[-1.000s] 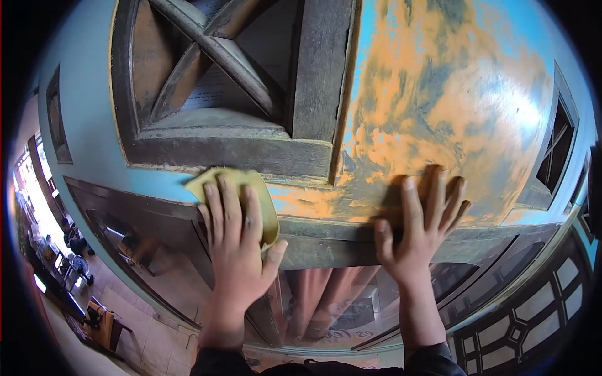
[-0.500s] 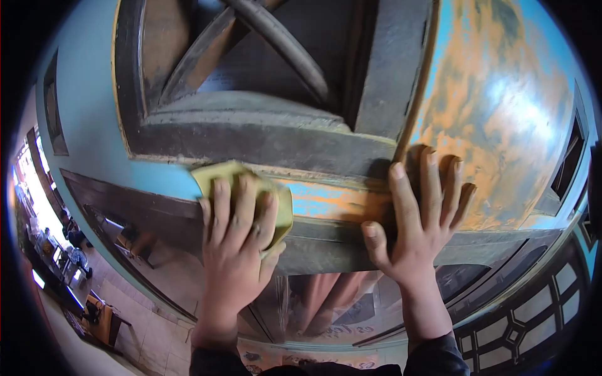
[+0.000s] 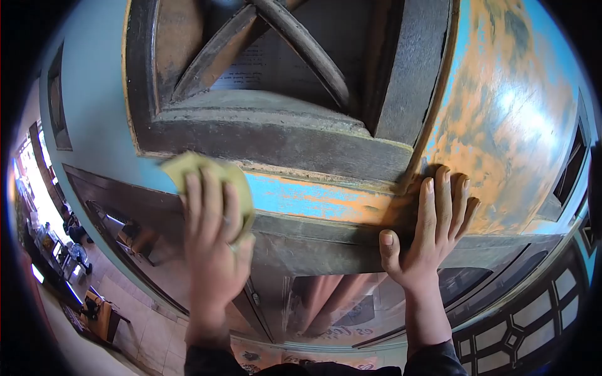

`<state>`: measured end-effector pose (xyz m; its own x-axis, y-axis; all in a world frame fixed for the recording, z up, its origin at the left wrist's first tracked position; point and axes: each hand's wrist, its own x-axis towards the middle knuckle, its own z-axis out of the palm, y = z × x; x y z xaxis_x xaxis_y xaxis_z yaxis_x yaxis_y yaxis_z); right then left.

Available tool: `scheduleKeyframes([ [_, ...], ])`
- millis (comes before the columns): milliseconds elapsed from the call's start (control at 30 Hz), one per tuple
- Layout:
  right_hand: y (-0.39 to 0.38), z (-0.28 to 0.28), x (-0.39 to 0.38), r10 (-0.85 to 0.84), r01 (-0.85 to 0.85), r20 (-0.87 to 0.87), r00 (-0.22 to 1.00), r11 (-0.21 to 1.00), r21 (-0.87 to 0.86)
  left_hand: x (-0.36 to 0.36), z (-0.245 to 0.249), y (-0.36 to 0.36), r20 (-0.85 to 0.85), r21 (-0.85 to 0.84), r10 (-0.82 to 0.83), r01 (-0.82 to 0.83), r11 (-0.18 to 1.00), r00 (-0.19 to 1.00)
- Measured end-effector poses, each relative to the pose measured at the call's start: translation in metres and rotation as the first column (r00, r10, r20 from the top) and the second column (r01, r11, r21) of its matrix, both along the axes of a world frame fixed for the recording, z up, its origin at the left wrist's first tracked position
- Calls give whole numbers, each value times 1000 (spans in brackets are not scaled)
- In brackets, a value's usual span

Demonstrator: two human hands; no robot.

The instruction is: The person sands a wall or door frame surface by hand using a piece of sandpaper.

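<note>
A bent yellowish sheet of sandpaper [image 3: 191,164] lies under the fingers of my left hand [image 3: 216,232], which presses it against the blue strip [image 3: 282,194] below the wooden frame. The hand is slightly blurred, and the sheet's underside is hidden. Beside it, that strip is partly worn from blue to orange. My right hand [image 3: 426,235] is empty, fingers spread and thumb out, resting where the strip meets the patchy orange panel [image 3: 501,125].
A dark wooden frame [image 3: 269,141] with crossed bars stands above the strip, and a dark ledge [image 3: 313,241] runs below. Glass with reddish curtains [image 3: 332,297] is underneath. Far left, a wooden table [image 3: 103,319] and a fan [image 3: 78,254] stand on the tiled floor.
My left hand has slid left along the strip with the sandpaper, uncovering more of the blue and orange surface. In view, my right hand sits slightly farther right and lower, as the whole scene has shifted.
</note>
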<state>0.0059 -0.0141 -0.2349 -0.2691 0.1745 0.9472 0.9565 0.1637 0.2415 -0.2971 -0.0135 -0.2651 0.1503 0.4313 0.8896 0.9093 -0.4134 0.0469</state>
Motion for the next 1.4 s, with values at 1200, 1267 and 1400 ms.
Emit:
scheduleKeyframes([
  [1200, 2, -3, -4, 26, -25, -28, 999, 999, 37, 32, -23, 8, -45, 56, -45, 48, 997, 998],
  [1267, 2, -3, -4, 23, -22, -30, 999, 999, 38, 21, -20, 15, 49, 103, -34, 29, 994, 998],
  [1400, 2, -3, -5, 19, -18, -39, 999, 999, 33, 14, -14, 18, 117, 106, -16, 3, 994, 993],
])
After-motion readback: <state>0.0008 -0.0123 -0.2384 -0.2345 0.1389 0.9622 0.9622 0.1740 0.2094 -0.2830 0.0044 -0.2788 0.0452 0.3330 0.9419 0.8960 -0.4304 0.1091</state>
